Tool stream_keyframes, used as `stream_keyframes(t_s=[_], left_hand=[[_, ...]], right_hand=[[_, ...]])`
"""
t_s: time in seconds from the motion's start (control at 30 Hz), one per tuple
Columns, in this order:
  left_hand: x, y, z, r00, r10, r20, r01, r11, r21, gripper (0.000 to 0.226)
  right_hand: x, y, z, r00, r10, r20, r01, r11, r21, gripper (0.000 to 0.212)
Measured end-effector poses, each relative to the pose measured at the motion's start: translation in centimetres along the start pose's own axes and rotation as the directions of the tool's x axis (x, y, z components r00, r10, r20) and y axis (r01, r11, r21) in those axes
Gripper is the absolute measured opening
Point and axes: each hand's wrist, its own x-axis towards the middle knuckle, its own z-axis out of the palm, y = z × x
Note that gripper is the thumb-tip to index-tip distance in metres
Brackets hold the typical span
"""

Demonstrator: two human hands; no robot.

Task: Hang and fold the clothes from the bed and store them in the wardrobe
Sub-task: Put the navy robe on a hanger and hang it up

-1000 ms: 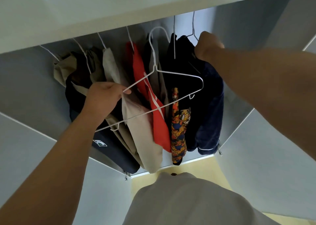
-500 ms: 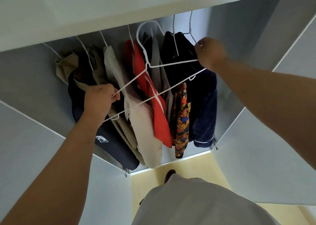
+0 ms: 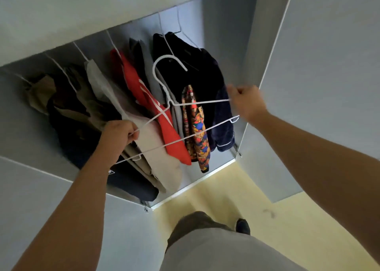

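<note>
Pale yellow floor [image 3: 216,194], faint dark scuff [image 3: 269,212]; grey wardrobe's left door [image 3: 41,188], right door [image 3: 329,85] both swung open

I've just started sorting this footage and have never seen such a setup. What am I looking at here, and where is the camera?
No machine here: a person works with bare hands. The camera sits on their head, looking forward and down, which is why a shoe shows at the bottom. It faces an open wardrobe with clothes hanging in a row, among them a red top and a dark jacket. The left hand and the right hand, which is blurred, each grip one end of an empty white hanger, held in front of the clothes with its hook on nothing.
</note>
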Motion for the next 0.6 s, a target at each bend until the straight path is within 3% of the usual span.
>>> stream_keyframes(t_s=[0.07, 0.13, 0.2, 0.27, 0.37, 0.43, 0.6], left_hand=[[-0.3, 0.6, 1.2, 0.989, -0.019, 0.147, -0.007, 0.985, 0.17, 0.042], [-0.6, 1.2, 2.6, 0.925, 0.072, 0.373, -0.154, 0.969, 0.193, 0.043], [-1.6, 1.6, 3.8, 0.784, 0.145, 0.603, -0.276, 0.952, 0.13, 0.035], [-2.7, 1.4, 4.8, 0.596, 0.217, 0.773, -0.392, 0.919, 0.044, 0.027], [-5.1, 0.5, 7.0, 0.358, 0.257, 0.898, -0.469, 0.881, -0.066, 0.037], [-7.5, 0.0, 9.2, 0.255, 0.239, 0.937, -0.515, 0.854, -0.078, 0.044], [-14.6, -2.2, 15.0, 0.177, 0.265, 0.948, -0.633, 0.768, -0.097, 0.048]], right_hand=[[-2.5, 1.8, -0.8, 0.996, 0.081, -0.043, -0.08, 0.997, 0.014, 0.053], [-5.1, 3.3, -1.8, 0.978, 0.16, -0.134, -0.165, 0.986, -0.024, 0.055], [-8.0, 4.4, -2.6, 0.943, 0.225, -0.245, -0.248, 0.967, -0.063, 0.056], [-11.6, 5.0, -3.1, 0.9, 0.285, -0.331, -0.323, 0.944, -0.066, 0.054], [-17.9, 5.4, -3.7, 0.842, 0.361, -0.402, -0.427, 0.9, -0.086, 0.039], [-22.2, 6.0, -4.4, 0.803, 0.402, -0.44, -0.487, 0.868, -0.095, 0.036], [-31.9, 8.7, -7.0, 0.648, 0.524, -0.552, -0.647, 0.761, -0.037, 0.054]])
